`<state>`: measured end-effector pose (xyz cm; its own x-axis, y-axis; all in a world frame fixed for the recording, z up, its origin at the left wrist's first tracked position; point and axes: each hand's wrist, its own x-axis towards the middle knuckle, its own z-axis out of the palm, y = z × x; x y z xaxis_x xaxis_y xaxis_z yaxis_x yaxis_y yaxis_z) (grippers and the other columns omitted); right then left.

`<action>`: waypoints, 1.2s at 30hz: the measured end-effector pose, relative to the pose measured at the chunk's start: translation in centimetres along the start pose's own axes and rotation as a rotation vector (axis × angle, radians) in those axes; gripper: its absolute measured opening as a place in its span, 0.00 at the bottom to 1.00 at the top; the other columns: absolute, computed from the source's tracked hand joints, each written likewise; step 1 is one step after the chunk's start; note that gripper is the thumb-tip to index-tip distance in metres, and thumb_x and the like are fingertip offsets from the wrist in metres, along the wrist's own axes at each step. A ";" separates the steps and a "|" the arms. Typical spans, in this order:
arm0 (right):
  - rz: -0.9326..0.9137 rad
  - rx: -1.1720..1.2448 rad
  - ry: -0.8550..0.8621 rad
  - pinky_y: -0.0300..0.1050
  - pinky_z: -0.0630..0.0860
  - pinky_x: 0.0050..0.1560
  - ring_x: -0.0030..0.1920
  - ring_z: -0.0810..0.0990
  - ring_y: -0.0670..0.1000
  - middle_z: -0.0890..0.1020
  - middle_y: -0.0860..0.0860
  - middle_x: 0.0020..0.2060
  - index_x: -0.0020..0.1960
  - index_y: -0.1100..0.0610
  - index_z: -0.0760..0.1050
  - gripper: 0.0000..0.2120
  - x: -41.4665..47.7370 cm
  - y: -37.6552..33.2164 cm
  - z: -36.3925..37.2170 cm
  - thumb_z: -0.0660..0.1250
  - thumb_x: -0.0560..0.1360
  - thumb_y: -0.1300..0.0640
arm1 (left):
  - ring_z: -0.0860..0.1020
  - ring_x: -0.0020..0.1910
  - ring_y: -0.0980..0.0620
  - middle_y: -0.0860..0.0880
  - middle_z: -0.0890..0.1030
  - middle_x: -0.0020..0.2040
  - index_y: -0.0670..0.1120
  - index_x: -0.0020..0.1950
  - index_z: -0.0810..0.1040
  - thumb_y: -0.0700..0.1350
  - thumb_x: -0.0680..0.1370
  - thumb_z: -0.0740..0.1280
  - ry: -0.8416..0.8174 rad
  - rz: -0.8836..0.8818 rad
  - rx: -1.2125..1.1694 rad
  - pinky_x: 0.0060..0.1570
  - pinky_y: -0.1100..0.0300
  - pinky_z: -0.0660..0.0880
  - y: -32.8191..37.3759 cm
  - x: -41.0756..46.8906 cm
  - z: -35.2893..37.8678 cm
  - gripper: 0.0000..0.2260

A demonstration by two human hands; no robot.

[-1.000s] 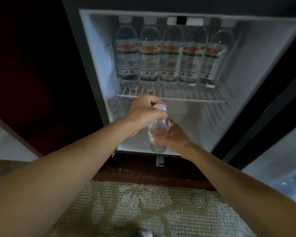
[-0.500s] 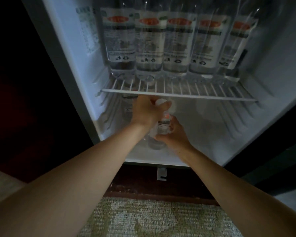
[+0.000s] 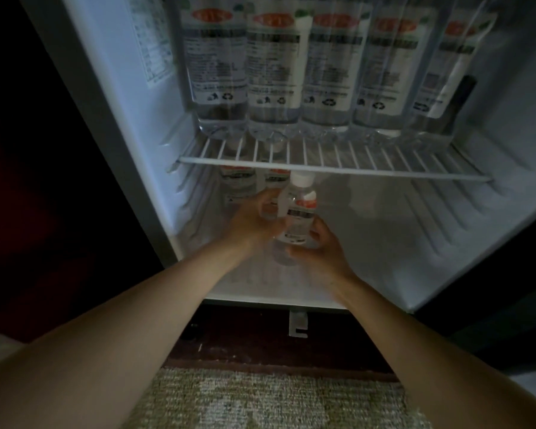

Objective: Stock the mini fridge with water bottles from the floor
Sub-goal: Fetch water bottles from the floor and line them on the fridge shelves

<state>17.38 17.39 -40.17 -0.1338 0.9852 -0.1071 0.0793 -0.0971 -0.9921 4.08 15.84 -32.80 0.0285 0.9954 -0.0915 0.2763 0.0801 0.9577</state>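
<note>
Fingers (image 3: 317,226) of the right hand (image 3: 319,246) are wrapping the lower body of a water bottle (image 3: 297,218); the left hand (image 3: 251,221) is closing round its other side. The bottle is sitting upright just under the wire shelf (image 3: 331,164), cap near the front rail. Risks, as judged: cap is likely catching the shelf edge if lifted; the bottle is probably knocking the two bottles behind it (image 3: 254,181) if pushed back fast. Five more are standing on the shelf (image 3: 331,72).
</note>
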 end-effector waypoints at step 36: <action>-0.033 -0.209 0.222 0.43 0.74 0.49 0.51 0.73 0.50 0.76 0.57 0.51 0.54 0.60 0.65 0.17 6.7 -0.5 0.1 0.69 0.70 0.66 | 0.74 0.63 0.40 0.36 0.75 0.63 0.35 0.64 0.73 0.28 0.77 0.53 0.144 0.074 0.288 0.52 0.65 0.68 -3.5 4.3 0.9 0.18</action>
<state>16.29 24.03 -40.35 0.0780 0.9963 -0.0349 0.2828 -0.0557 -0.9576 4.09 19.80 -36.83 -0.0722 0.9968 0.0347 0.5398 0.0098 0.8417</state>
